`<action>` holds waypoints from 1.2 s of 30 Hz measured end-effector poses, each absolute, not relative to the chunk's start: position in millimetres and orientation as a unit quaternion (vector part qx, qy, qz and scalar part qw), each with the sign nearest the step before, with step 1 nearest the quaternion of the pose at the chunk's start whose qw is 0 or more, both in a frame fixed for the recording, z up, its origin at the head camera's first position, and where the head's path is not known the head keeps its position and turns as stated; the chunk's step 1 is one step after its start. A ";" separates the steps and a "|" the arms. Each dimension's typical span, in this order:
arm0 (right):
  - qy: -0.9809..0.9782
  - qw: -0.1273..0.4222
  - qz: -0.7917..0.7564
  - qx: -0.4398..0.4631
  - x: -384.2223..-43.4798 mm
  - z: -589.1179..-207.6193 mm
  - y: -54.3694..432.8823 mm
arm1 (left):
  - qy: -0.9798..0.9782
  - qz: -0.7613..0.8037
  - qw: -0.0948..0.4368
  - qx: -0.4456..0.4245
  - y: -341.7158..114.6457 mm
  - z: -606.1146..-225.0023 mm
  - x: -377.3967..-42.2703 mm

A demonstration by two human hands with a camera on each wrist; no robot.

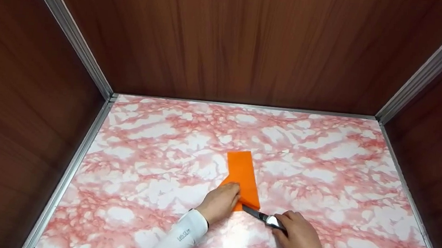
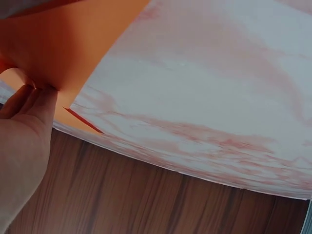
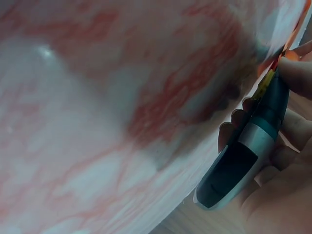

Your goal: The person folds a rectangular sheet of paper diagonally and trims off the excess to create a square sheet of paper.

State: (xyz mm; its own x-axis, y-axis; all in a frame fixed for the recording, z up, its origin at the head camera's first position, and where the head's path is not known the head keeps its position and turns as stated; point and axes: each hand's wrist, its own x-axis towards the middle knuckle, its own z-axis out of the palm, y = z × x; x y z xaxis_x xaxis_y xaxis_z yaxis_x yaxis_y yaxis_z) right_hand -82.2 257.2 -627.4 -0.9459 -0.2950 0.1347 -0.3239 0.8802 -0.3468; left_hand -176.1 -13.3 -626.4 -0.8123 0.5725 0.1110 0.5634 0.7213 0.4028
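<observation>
A folded piece of orange paper (image 1: pixel 242 170) lies near the middle of the table in the head view. My left hand (image 1: pixel 219 202) grips its lower left part; the left wrist view shows thumb and fingers pinching the paper (image 2: pixel 73 46). To the right, my right hand (image 1: pixel 300 239) holds a utility knife (image 1: pixel 274 222) with a dark blade and a silver and black handle. Its blade reaches in at the paper's lower fold, and part of the tip is hidden there. In the right wrist view, fingers curl round the knife handle (image 3: pixel 263 124).
The red and white marbled tabletop (image 1: pixel 152 153) is edged by metal rails (image 1: pixel 87 143). Brown wood-grain panels (image 1: pixel 230 38) rise at the back and on both sides.
</observation>
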 end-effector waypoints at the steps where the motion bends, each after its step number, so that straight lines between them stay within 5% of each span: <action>1: -0.970 0.037 0.184 0.157 -81.6 -626.9 256.7 | 0.927 0.218 0.007 0.305 -12.8 -626.7 -175.6; 10: -0.968 0.069 0.166 0.173 -80.1 -621.4 253.8 | 0.927 0.219 -0.011 0.305 -10.6 -626.4 -174.3; 21: -0.976 0.039 0.180 0.118 -80.3 -625.9 256.2 | 0.931 0.210 0.045 0.296 -9.0 -624.5 -174.3; 36: -0.976 0.049 0.186 0.099 -78.2 -625.6 249.9 | 0.935 0.147 0.035 0.321 -5.9 -628.6 -167.4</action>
State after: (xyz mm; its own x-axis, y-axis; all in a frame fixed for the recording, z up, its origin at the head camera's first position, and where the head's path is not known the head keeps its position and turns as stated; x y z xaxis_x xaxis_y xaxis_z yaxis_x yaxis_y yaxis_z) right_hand -78.2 249.9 -625.6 -0.9758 -0.1745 0.1321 -0.2108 0.9117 -0.3526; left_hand -167.4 -5.9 -628.6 -0.7920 0.6098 0.0290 0.5893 0.7514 0.2968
